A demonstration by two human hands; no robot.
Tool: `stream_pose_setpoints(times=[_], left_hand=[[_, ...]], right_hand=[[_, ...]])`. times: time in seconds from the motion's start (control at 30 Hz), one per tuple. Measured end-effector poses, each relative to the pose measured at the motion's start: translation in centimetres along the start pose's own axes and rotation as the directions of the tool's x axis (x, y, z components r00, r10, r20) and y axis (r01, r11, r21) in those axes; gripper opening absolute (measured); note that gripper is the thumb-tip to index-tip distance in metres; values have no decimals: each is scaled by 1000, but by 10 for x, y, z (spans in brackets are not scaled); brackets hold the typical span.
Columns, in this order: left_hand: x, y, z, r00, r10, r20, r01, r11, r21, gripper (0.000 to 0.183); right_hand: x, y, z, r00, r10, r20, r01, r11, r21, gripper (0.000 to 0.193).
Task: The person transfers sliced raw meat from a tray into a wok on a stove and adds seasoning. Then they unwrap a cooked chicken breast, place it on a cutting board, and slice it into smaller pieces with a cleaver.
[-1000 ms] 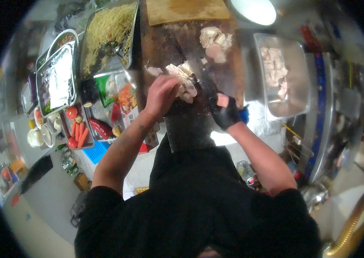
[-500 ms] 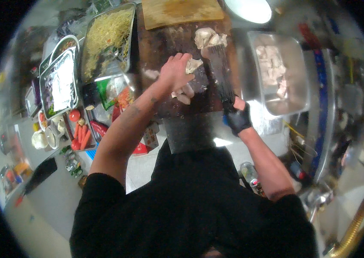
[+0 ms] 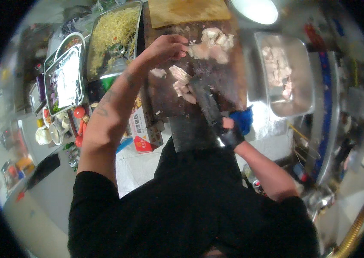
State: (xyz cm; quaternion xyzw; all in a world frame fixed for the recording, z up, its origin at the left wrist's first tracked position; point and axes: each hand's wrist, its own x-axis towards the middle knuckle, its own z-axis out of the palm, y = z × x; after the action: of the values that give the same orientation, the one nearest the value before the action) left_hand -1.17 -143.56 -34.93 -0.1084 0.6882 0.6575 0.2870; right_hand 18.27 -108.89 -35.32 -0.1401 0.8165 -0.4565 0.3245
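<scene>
My bare left hand (image 3: 168, 47) is over the far left part of the dark cutting board (image 3: 164, 94), fingers apart, with nothing seen in it. Its fingertips come close to a heap of pale meat (image 3: 214, 43) lying toward the back of the board. My right hand (image 3: 231, 135), in a black glove, grips a cleaver (image 3: 207, 101) at the board's near right. The dark blade points away and to the left, its tip beside some cut meat pieces (image 3: 182, 84). A small loose scrap of meat (image 3: 158, 73) lies left of them.
Right of the board stands a metal pan (image 3: 306, 92) with meat pieces inside, and a blue cloth (image 3: 243, 120) nearer me. Left are a tray of noodle-like shreds (image 3: 113, 32) and a foil-covered tray (image 3: 66, 81). A wooden board (image 3: 186, 12) and white bowl (image 3: 257, 10) sit behind.
My left hand has left the near meat pieces and moved away and left, beside the far heap. The cleaver has swung from the far heap toward the cut pieces, nearer me.
</scene>
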Motion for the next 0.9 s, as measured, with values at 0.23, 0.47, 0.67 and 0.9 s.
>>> stream_pose_setpoints(times=[0.23,0.47,0.67,0.9], left_hand=[[16,-20,8,964,241,115,-267,868,418,67],[12,11,74,931,85,356,-365,291,884,78],[-1,15,96,940,60,335,-340,125,932,56],[-32,33,58,968,240,78,-251,941,227,66]], right_hand=[[57,-2,68,987,-19,162,18,1000,10,25],[100,-10,100,990,-5,139,11,999,-46,40],[102,-31,95,990,110,88,-112,994,18,44],[115,-21,90,970,-30,-242,37,999,25,48]])
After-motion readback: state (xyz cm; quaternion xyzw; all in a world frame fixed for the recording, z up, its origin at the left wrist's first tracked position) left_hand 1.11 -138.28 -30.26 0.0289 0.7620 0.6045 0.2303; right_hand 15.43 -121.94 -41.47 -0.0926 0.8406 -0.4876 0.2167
